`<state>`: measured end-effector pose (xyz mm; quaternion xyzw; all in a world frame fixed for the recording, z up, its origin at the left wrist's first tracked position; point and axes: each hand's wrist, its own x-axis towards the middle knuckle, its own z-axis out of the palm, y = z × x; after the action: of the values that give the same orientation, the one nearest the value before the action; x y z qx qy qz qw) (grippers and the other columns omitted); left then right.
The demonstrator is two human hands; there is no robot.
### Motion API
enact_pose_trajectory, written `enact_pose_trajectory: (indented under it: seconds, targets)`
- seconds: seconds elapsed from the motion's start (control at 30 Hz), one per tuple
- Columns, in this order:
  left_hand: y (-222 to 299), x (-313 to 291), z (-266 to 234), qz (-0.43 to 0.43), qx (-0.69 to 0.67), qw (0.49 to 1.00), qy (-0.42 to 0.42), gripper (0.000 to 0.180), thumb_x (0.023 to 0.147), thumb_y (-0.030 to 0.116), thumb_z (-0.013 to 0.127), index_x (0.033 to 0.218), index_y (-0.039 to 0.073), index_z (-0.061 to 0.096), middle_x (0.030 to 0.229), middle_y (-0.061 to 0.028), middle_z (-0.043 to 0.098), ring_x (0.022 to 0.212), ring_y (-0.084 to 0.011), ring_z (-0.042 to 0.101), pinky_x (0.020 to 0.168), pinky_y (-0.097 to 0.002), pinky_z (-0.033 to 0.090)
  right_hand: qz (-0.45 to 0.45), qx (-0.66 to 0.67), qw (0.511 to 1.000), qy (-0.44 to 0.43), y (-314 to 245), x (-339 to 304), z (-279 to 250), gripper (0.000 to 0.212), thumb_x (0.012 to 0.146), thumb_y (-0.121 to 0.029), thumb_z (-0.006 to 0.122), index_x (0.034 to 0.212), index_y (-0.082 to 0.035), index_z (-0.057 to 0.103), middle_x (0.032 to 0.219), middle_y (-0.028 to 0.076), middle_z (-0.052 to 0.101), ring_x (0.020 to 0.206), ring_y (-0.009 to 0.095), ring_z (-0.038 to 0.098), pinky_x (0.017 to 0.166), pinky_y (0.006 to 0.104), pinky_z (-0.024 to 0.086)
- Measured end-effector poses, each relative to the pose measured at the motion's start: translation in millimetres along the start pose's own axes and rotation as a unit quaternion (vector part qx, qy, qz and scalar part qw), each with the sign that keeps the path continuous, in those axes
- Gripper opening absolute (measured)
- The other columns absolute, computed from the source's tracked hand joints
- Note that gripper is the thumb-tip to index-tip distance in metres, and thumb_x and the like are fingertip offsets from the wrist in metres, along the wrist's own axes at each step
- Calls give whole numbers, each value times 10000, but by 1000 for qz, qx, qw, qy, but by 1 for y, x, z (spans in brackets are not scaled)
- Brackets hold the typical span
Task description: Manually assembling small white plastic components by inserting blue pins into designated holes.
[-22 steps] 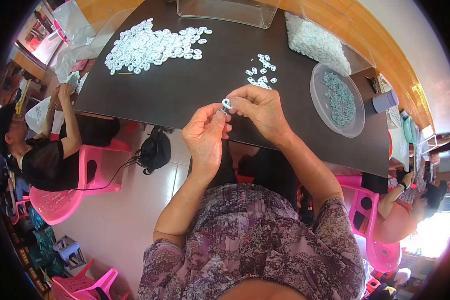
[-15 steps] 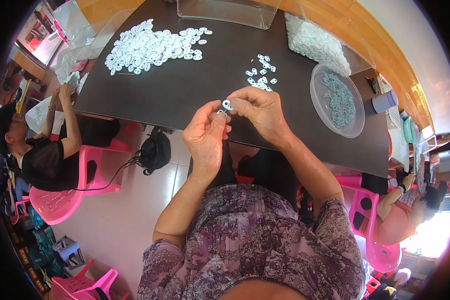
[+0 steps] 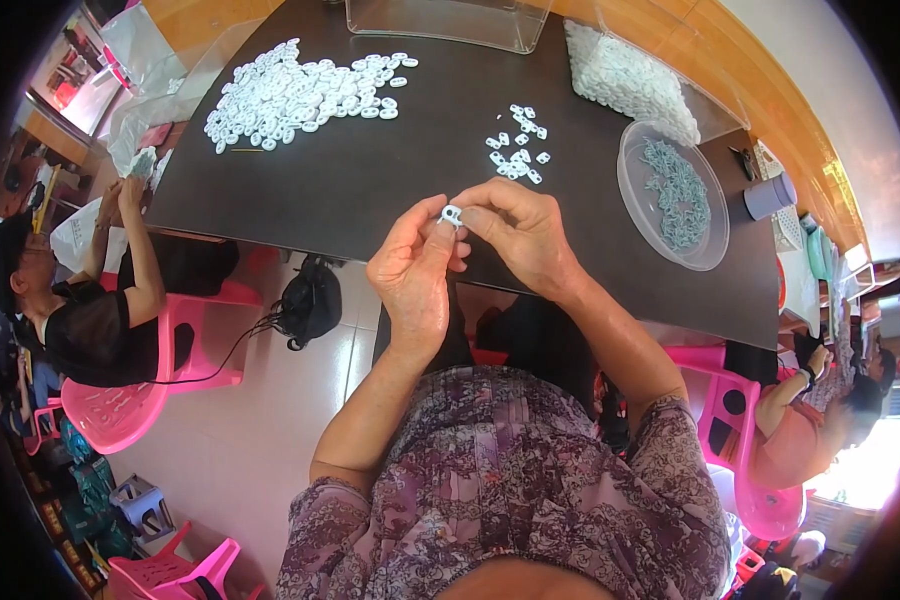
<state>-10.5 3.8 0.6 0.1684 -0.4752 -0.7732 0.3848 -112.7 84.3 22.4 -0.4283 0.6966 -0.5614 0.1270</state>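
Observation:
Between the fingertips of both hands is a small white plastic piece [image 3: 451, 214] with two holes, held just over the table's near edge. My left hand [image 3: 412, 275] pinches it from below with thumb and fingers. From the other side, my right hand [image 3: 526, 238] has thumb and forefinger closed on its edge. Fingers partly cover the piece, and what lies beneath it cannot be made out. Beyond my hands a small scattered group of white pieces [image 3: 519, 163] lies on the dark table [image 3: 410, 160]. A far larger heap of white oval two-holed pieces [image 3: 300, 95] spreads at the far left.
On the right stands a round clear tub [image 3: 625, 190] holding small grey-green parts [image 3: 678, 200]. Behind it are a bulging bag of white pieces [image 3: 630, 80] and a lavender cup [image 3: 770, 198]. A clear bin [image 3: 450, 35] sits at the far edge. People sit on pink chairs at both sides.
The white piece has turned and come down against my left fingertips, so both its holes now show. My right fingers have moved closer to the left ones.

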Motion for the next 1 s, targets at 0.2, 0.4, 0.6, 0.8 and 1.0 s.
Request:
enact_pose_trajectory:
  seconds: [0.2,0.4,0.6,0.8,1.0]
  targets:
    - [0,1,3,-9,-43,999,11,197,861,-37,552,1052,-59,593,850,-88,622,662,-118,579,561,-221,490,-38,-53,998,-13,-10,-7,-4,213,716,-58,683,917,-21,625,741,48,535,670,148,520,599,278,433]
    - [7,1,8,-80,-63,994,39,191,858,-31,553,1038,-80,590,872,-112,635,698,-139,605,593,-242,517,-162,-152,975,19,-3,-7,-4,304,681,4,681,978,-5,619,822,68,582,716,161,534,592,263,446]
    - [13,-1,12,-99,-75,991,46,198,857,-28,546,1039,-94,589,885,-124,634,712,-145,612,606,-247,524,-196,-171,964,47,0,-10,-3,294,670,3,690,956,0,621,793,72,590,692,181,532,585,279,442]
    - [8,-3,4,-81,-22,996,-4,201,847,0,582,1028,-82,614,894,-116,642,720,-140,600,612,-246,518,-184,-145,970,60,2,-13,-4,247,668,5,689,910,-1,640,746,61,592,662,169,526,568,275,427]
    - [4,-2,-4,-40,2,999,-26,208,815,2,633,1010,-73,632,873,-99,644,673,-127,561,599,-235,470,-173,-136,974,60,1,-15,-2,249,672,-3,694,916,4,644,748,60,597,642,161,526,567,276,429]
